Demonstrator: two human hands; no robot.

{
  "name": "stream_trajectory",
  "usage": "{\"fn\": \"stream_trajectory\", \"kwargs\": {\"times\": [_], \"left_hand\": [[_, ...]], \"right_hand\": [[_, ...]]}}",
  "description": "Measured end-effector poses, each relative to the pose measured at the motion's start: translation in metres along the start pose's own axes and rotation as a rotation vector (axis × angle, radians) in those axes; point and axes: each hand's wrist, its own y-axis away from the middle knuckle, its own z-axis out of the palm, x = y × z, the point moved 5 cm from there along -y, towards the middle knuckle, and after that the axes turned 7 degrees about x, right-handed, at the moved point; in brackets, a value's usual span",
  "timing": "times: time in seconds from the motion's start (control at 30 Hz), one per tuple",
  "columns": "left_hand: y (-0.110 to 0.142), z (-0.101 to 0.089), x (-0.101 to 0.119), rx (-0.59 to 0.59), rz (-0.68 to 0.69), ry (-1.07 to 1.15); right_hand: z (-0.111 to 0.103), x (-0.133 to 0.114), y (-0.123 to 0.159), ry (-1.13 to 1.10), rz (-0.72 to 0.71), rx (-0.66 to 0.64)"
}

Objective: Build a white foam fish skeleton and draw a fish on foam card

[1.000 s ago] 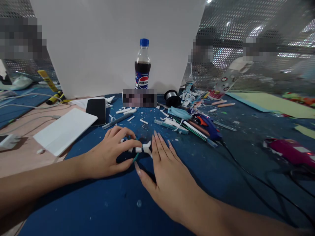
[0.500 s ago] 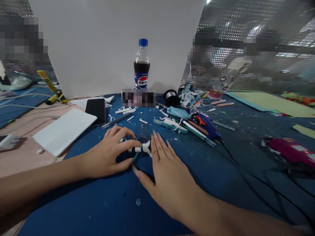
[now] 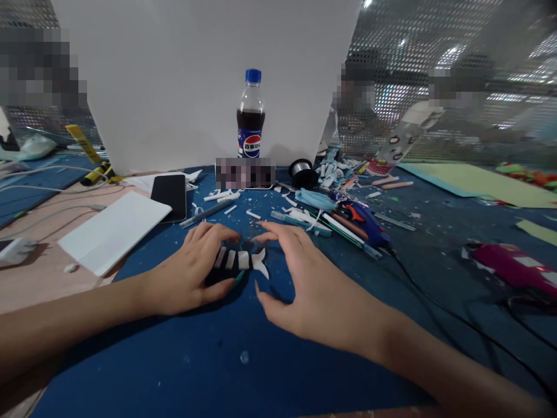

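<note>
Flat white segments (image 3: 231, 259) lie in a row on the blue tabletop, with a forked, tail-shaped white piece (image 3: 261, 264) at their right end. Narrow gaps separate the pieces I can see. My left hand (image 3: 195, 270) arches over the left end of the row, thumb apart from the fingers, and hides whatever lies beneath the palm. Around the tail-shaped piece curves my right hand (image 3: 311, 278), its thumb below and fingers above, apart from the piece. Something teal shows at my left thumb's tip.
Behind the hands stand a cola bottle (image 3: 251, 119) and a wire spool (image 3: 303, 173). Pens, white scraps and a blue glue gun (image 3: 368, 223) lie to the right, its cord trailing forward. A black phone (image 3: 169, 197) and white paper (image 3: 115, 232) are at left.
My right hand has drawn back to the right and opened from flat, joined fingers into a curve, uncovering the tail-shaped piece. My left index finger has lifted off the segments, so more of them show.
</note>
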Motion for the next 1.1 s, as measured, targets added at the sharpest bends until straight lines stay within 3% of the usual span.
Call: {"fn": "stream_trajectory", "kwargs": {"times": [0.3,1.1], "left_hand": [[-0.001,0.0,-0.003,-0.005,-0.075,0.013],[-0.002,0.001,-0.002,0.0,-0.064,0.044]], "right_hand": [[0.006,0.026,-0.017,-0.076,-0.027,-0.069],[0.009,0.028,-0.02,-0.088,-0.054,-0.061]]}}
